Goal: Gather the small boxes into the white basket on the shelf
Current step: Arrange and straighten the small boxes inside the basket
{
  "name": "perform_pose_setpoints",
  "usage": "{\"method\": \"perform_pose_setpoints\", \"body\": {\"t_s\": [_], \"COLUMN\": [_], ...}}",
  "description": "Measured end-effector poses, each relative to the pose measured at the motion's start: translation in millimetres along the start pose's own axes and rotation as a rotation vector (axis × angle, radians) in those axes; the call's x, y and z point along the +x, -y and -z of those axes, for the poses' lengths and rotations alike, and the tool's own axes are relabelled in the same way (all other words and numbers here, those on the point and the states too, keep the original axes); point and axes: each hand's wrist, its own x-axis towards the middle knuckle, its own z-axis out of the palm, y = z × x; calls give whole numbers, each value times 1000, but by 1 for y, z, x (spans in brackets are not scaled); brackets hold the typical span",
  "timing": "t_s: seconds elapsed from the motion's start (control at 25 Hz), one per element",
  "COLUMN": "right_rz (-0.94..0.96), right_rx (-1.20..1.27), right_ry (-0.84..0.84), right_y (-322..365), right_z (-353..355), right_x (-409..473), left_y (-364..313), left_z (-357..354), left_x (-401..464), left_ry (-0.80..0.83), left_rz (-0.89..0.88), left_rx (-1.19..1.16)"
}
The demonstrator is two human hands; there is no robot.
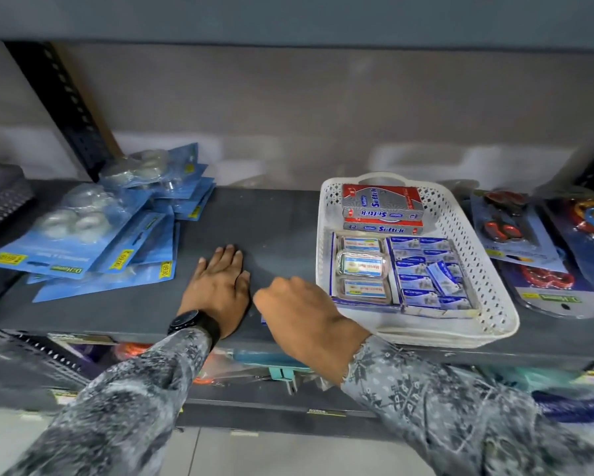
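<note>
Your right hand: fingers curled over a blue-edged item at the shelf front, grip indiscernible. Your left hand: fingers flat, spread, holding nothing. White basket, just right: "Softek" boxes lengthwise across the back; small blue boxes packed in front, one tilted. Left: blue blister packs, tagged "69.00".

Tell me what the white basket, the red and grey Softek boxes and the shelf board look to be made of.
White basket: looks like moulded plastic, with walls pierced in a regular lattice and a slight sheen on the rim.
Softek boxes: probably printed cardboard, with sharp folded edges and glossy print.
Shelf board: dark grey, matt and scuffed; painted metal or laminate, I cannot tell which.
</note>
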Motion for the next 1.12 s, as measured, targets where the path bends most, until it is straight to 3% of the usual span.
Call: {"method": "perform_pose_setpoints", "body": {"t_s": [0.16,0.32,0.48,0.6,0.84,1.12], "right_rz": [26,-250,-561,-574,-499,-466], "right_rx": [146,261,127,84,-31,6], "right_ry": [-221,-466,-192,-67,-56,-63], "right_y": [-7,-83,-172,-183,-181,-184], "right_z": [18,37,32,26,18,9], "right_x": [-26,-80,-132,-137,-129,-130], "left_y": [-5,-22,-53,-49,-50,-49], "left_z": [0,0,-16,-14,-13,-13], "left_x": [-2,5,9,8,7,7], "left_ry": [42,68,25,22,10,11], "left_rz": [-2,95,20,15,2,-2], "left_rx": [76,96,77,84,87,91]}}
